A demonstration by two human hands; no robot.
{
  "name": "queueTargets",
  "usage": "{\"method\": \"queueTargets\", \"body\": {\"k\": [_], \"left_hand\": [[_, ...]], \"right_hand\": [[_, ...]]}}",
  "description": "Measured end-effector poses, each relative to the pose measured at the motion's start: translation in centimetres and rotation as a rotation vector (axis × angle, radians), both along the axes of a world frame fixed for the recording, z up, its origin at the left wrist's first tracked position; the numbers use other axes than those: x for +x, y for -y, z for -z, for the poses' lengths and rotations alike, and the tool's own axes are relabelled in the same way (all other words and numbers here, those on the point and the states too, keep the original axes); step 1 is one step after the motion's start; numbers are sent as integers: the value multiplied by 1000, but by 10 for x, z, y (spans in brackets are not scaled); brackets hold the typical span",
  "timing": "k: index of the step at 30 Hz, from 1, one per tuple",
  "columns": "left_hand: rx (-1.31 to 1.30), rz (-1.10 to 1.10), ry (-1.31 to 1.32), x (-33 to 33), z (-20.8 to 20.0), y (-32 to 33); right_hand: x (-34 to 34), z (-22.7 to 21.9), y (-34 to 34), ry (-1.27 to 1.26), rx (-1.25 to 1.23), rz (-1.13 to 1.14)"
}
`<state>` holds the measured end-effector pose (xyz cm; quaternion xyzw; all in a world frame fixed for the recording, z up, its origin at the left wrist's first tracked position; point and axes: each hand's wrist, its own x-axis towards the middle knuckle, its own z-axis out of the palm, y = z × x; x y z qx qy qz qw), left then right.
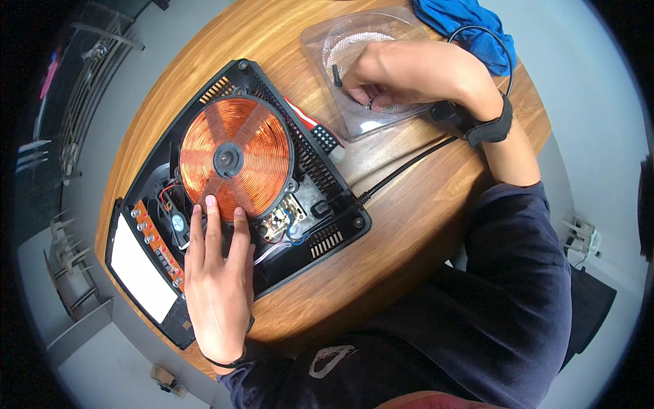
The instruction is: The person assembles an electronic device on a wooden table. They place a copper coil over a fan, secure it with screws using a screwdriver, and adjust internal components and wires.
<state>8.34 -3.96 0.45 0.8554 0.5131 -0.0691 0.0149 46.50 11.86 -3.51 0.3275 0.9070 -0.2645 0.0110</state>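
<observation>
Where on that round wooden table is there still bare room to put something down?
Bare wood lies in front of the opened cooker, between its black cord and the table edge, and at the far side left of the clear plastic tray. It is crowded around the tray, where the right hand reaches in, beside the blue cloth.

The left hand (216,279) lies flat, fingers spread, on the opened induction cooker (231,198), fingertips touching the rim of the copper coil (235,157); the right hand (402,75) reaches into a clear plastic tray (340,41), fingers curled on something too small to tell; a black cable (409,163) crosses the wooden surface (402,232); a blue cloth (470,27) lies just beyond the tray.
</observation>
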Motion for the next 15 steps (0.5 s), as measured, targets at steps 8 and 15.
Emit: {"method": "queueTargets", "body": {"k": [8, 15], "left_hand": [[18, 2, -15, -2, 2, 2], [22, -1, -31, -1, 2, 0]], "right_hand": [[16, -16, -5, 37, 32, 210], [18, -57, -9, 287, -16, 357]]}}
